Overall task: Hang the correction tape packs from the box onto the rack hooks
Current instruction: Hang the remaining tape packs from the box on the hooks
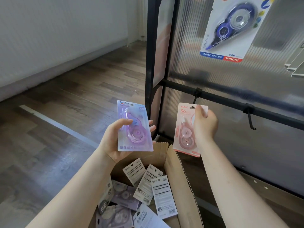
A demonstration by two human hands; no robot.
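Note:
My left hand (115,139) holds a purple correction tape pack (134,129) upright above the open cardboard box (179,183), thumb across its front. My right hand (204,124) grips a pink correction tape pack (184,130) by its top right corner. The pack's hang hole sits just below the tip of a black hook (196,96) on the rack's lower bar (230,99). A second hook (250,117) to the right hangs bare. Several more packs (148,191) lie loose in the box, most face down.
A blue correction tape pack (230,30) hangs higher up on the rack against the ribbed translucent panel. The rack's black upright post (150,63) stands just right of the purple pack. Wooden floor and a white wall lie to the left.

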